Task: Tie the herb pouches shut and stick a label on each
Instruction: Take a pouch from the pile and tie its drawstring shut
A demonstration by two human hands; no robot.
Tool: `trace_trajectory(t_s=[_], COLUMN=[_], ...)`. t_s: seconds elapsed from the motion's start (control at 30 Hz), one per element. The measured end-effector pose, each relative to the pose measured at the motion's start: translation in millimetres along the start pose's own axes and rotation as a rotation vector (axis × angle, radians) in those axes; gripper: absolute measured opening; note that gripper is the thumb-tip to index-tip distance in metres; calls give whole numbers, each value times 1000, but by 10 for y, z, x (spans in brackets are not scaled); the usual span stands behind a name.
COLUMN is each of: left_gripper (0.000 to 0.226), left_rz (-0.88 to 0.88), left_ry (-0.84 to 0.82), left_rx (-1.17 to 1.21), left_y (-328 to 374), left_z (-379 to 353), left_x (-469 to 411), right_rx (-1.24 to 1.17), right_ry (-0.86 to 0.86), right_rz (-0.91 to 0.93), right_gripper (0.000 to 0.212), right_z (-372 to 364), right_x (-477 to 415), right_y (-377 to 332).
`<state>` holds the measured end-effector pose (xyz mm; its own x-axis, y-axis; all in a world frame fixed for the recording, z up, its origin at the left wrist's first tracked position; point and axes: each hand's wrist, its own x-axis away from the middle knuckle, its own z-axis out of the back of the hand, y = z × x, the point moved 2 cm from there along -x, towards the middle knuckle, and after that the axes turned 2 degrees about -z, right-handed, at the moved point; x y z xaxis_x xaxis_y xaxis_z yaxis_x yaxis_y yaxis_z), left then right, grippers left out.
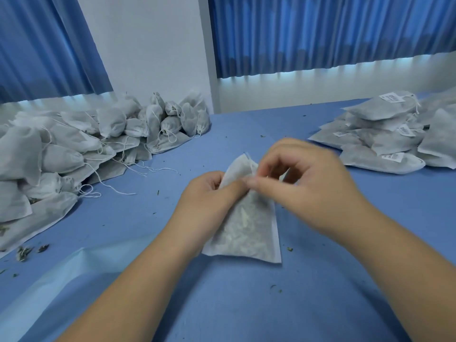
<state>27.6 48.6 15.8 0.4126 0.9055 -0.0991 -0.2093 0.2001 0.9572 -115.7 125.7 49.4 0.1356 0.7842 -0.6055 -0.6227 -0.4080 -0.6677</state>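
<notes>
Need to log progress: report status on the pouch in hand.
Left hand and right hand both pinching pouch at its top. Not labelled yet. Labelled stack right, unlabelled heap left; nothing in the way.

Single head-worn wide-angle view looked forward and down, close over blue table (246, 304), curtains (320, 33) and wall (148, 45) at far edge.
</notes>
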Motion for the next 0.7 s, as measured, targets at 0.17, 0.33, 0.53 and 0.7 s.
trace_trajectory(t_s=[0.17, 0.33, 0.53, 0.7], left_gripper=[34, 46, 18, 16], left_rz=[1, 33, 93, 67], left_ry=[-5, -157, -164, 11], left_rx=[183, 377, 440, 242], left_y=[27, 50, 43, 70], left_z=[8, -6, 58, 285], left_x=[4, 31, 3, -80], right_rx=[257, 309, 58, -48], right_ry=[-127, -164, -106, 146], right_rz=[125, 132, 35, -206], right_gripper=[4, 7, 19, 20], right_z=[-101, -86, -39, 56], right_x=[33, 35, 20, -77], right_y=[42, 72, 22, 170])
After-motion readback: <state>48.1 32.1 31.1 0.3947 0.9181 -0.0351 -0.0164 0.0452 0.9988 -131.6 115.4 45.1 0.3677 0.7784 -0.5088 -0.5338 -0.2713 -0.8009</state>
